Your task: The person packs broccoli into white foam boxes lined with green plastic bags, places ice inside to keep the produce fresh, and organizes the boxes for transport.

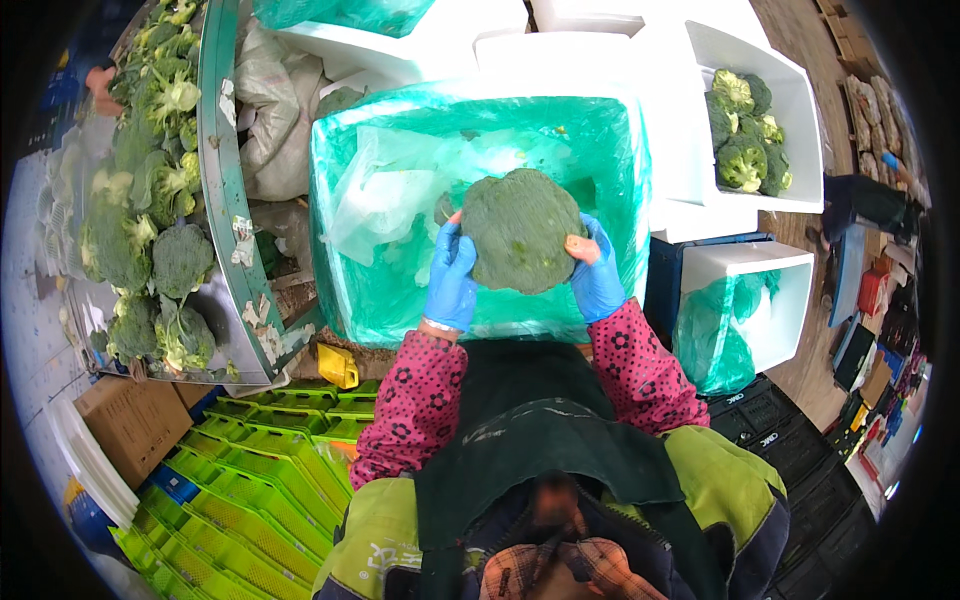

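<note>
A large head of broccoli [521, 231] is held between both my hands above a foam box [643, 150] lined with green plastic film. My left hand [452, 274], in a blue glove, grips its left side. On its right side is my right hand [596, 268], also blue-gloved, with the bare thumb showing on the crown. The stem is hidden under the head. A translucent plastic sheet [367, 202] and small green scraps lie inside the lined box. Part of another broccoli piece [444, 208] shows just beyond my left fingertips.
A metal-edged table [234, 187] with many broccoli heads [182, 260] stands on the left; another person's hand [101, 90] is at its far side. Right are a white foam box [806, 142] holding broccoli and a film-lined one [799, 300]. Green crates [247, 480] stand lower left.
</note>
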The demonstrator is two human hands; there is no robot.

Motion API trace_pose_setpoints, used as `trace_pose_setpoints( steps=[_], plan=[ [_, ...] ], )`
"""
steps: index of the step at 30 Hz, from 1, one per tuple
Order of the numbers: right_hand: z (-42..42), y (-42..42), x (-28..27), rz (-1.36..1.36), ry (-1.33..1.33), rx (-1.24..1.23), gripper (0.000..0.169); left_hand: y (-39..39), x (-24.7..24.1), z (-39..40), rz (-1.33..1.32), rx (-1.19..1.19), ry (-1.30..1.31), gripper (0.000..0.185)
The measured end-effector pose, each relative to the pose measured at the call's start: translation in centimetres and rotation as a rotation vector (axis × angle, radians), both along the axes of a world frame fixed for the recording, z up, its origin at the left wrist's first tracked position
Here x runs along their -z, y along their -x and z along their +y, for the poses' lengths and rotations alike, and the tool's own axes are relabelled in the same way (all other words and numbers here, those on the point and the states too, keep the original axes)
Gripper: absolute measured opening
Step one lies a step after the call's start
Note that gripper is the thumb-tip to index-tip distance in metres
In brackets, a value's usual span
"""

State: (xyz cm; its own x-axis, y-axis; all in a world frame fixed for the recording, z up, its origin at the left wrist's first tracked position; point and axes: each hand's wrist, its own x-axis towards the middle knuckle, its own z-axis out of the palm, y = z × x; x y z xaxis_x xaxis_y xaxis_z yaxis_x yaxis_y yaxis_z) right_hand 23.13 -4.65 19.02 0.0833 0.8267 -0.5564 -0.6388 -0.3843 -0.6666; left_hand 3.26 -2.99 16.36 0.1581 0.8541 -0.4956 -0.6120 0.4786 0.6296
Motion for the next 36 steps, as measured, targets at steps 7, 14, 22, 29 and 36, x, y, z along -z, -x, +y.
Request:
trace_pose_setpoints(
  steps=[7,14,22,29,36],
  plan=[
    [-0.8,-2.9,1.9,0.271,-0.148,-0.068,0.076,0.2,-2.3,-0.1,0.152,0.198,-0.282,0.059],
    [-0.8,-2.5,0.0,0.23,0.034,-0.129,0.056,0.1,-1.3,-0.4,0.076,0.065,-0.006,0.042],
    [0.7,-1.1,-2.4,0.159,0.105,-0.096,0.06,0.0,-1.3,0.2,-0.084,0.021,0.115,0.041],
    [1.0,1.0,-1.5,-0.259,0.081,-0.087,0.067,-1.8,-4.0,0.3,0.103,0.179,0.188,0.067],
    [-0.2,1.4,-0.7,-0.193,-0.012,0.06,0.054,-2.6,-2.9,0.4,0.142,0.166,0.142,0.082]
  ],
)
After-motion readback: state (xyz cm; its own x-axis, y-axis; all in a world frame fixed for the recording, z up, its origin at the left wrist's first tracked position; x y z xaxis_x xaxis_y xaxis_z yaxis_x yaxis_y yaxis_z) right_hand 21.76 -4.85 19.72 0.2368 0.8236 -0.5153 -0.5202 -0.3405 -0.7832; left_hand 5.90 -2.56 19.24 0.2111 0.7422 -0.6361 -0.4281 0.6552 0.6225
